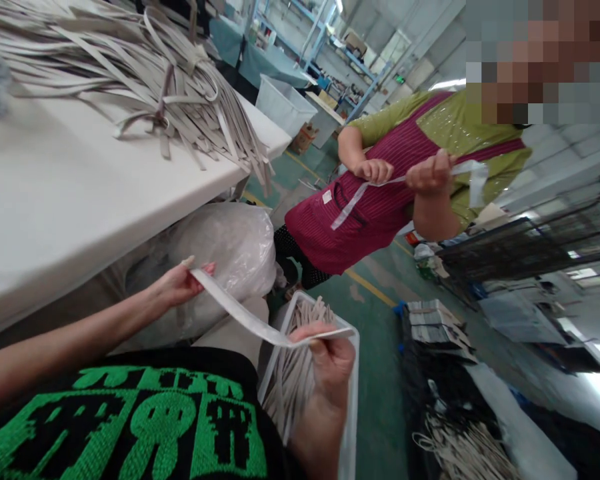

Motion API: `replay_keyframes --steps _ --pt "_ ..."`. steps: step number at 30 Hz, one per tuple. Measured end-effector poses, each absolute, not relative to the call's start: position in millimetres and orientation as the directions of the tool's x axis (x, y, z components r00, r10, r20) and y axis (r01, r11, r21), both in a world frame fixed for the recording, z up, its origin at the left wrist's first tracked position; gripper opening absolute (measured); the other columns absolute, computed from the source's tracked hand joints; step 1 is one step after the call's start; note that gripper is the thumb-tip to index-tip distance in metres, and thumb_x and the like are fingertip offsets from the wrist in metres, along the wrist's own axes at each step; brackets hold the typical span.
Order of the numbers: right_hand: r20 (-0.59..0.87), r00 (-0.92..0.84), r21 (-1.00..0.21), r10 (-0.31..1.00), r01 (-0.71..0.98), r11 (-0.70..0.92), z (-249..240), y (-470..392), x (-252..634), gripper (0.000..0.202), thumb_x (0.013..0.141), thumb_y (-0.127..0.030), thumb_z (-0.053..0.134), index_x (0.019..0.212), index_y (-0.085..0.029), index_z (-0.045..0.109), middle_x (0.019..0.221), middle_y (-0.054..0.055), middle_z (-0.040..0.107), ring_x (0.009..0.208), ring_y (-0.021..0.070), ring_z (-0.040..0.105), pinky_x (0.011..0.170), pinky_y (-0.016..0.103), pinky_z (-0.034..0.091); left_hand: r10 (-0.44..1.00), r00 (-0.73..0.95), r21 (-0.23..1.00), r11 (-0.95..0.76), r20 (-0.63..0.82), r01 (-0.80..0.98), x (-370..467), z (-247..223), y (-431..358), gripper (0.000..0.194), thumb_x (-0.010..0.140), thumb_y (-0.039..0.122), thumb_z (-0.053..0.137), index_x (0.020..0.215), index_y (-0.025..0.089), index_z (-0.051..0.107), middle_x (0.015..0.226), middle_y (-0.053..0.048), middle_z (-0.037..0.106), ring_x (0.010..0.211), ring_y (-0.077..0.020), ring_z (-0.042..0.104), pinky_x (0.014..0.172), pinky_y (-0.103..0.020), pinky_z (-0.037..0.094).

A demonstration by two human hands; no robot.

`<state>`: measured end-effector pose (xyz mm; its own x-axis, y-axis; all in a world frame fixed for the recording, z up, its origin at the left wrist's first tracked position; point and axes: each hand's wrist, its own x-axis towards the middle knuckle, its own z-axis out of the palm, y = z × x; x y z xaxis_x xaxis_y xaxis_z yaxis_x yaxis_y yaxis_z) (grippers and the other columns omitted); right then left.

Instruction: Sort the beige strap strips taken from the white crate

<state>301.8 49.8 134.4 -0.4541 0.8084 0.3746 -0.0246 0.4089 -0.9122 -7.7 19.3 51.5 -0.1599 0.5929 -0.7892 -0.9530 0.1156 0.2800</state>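
Note:
A pale fabric strip (245, 318) hangs in a slight sag between my two hands. My left hand (183, 283) pinches one end beside the white table edge. Near the other end, my right hand (330, 350) grips the strip above a white bin (354, 413) of similar strips, with a short tail lying over the fingers. A large bundle of grey-beige strips (195, 87) lies on the white table (55, 180) at the upper left.
Facing me, a person in a maroon apron (340, 227) holds another pale strip (350, 207) in both hands. A clear plastic bag (230, 247) bulges below the table edge. Black bags and strips (465, 447) lie at the lower right.

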Motion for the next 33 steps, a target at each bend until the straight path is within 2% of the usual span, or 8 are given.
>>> replay_keyframes --steps 3,7,10,13,20,23,27,33 --pt "0.209 -0.466 -0.971 0.86 0.007 0.24 131 51 328 0.024 0.089 -0.055 0.072 0.087 -0.032 0.076 0.068 0.008 0.072 0.059 0.0274 0.07 0.057 0.04 0.06 0.554 -0.323 0.403 0.025 -0.767 -0.915 -21 46 32 0.037 0.108 0.018 0.031 0.1 0.013 0.066 0.072 -0.005 0.07 0.057 -0.0097 0.067 0.06 -0.017 0.058" --pt "-0.005 -0.536 -0.994 0.844 0.097 0.056 110 56 316 0.038 0.093 -0.059 0.066 0.091 -0.022 0.075 0.075 0.012 0.074 0.068 0.0253 0.073 0.066 0.036 0.061 0.728 -0.397 0.637 0.071 -0.559 -0.767 -12 40 28 0.023 0.103 0.02 0.047 0.108 0.014 0.068 0.079 -0.007 0.073 0.061 -0.0117 0.066 0.055 -0.017 0.053" --pt "-0.051 -0.547 -0.997 0.835 0.075 -0.012 89 70 284 0.048 0.091 -0.064 0.065 0.092 -0.017 0.074 0.095 0.011 0.077 0.073 0.0196 0.072 0.069 0.031 0.061 0.914 -0.227 0.837 0.18 -0.336 -0.516 0 30 14 0.024 0.093 0.036 0.066 0.096 0.013 0.075 0.082 -0.011 0.074 0.065 -0.0158 0.065 0.055 -0.019 0.051" --pt "-0.059 -0.613 -0.992 0.788 -0.054 -0.116 70 93 249 0.049 0.087 -0.063 0.07 0.093 -0.015 0.073 0.118 0.011 0.074 0.092 0.0169 0.073 0.084 0.029 0.06 0.967 0.056 0.949 0.256 -0.25 -0.185 3 25 2 0.041 0.084 0.054 0.074 0.087 0.014 0.08 0.08 -0.014 0.074 0.069 -0.0193 0.064 0.062 -0.022 0.053" --pt "-0.116 -0.655 -0.881 0.746 -0.279 -0.382 63 129 200 0.019 0.084 -0.035 0.08 0.091 -0.018 0.073 0.124 0.006 0.072 0.119 0.0145 0.066 0.106 0.029 0.052 0.876 0.363 0.948 0.285 -0.318 0.143 3 34 -8 0.06 0.078 0.077 0.066 0.09 0.02 0.082 0.083 -0.01 0.075 0.071 -0.0226 0.062 0.067 -0.027 0.053" --pt "-0.016 -0.649 -0.806 0.761 -0.441 -0.394 66 131 199 0.017 0.085 -0.035 0.079 0.089 -0.019 0.074 0.127 0.006 0.07 0.122 0.0178 0.065 0.113 0.034 0.048 0.84 0.414 0.935 0.29 -0.35 0.203 1 31 -12 0.064 0.087 0.078 0.052 0.094 0.02 0.08 0.084 -0.008 0.074 0.074 -0.0225 0.062 0.071 -0.029 0.052" --pt "-0.12 -0.591 -0.739 0.798 -0.484 -0.469 60 126 200 0.024 0.09 -0.035 0.073 0.074 -0.018 0.069 0.118 0.007 0.072 0.113 0.0204 0.069 0.106 0.041 0.053 0.82 0.424 0.922 0.326 -0.385 0.207 -1 23 -16 0.063 0.093 0.073 0.044 0.096 0.02 0.079 0.084 -0.008 0.074 0.077 -0.0223 0.061 0.075 -0.031 0.051" --pt "0.079 -0.606 -0.81 0.792 -0.502 -0.304 63 118 202 0.023 0.094 -0.038 0.069 0.084 -0.018 0.073 0.119 0.005 0.073 0.119 0.0179 0.067 0.116 0.04 0.043 0.807 0.439 0.918 0.332 -0.395 0.217 5 26 -15 0.065 0.09 0.078 0.046 0.094 0.022 0.078 0.085 -0.01 0.075 0.076 -0.0248 0.064 0.075 -0.036 0.054"
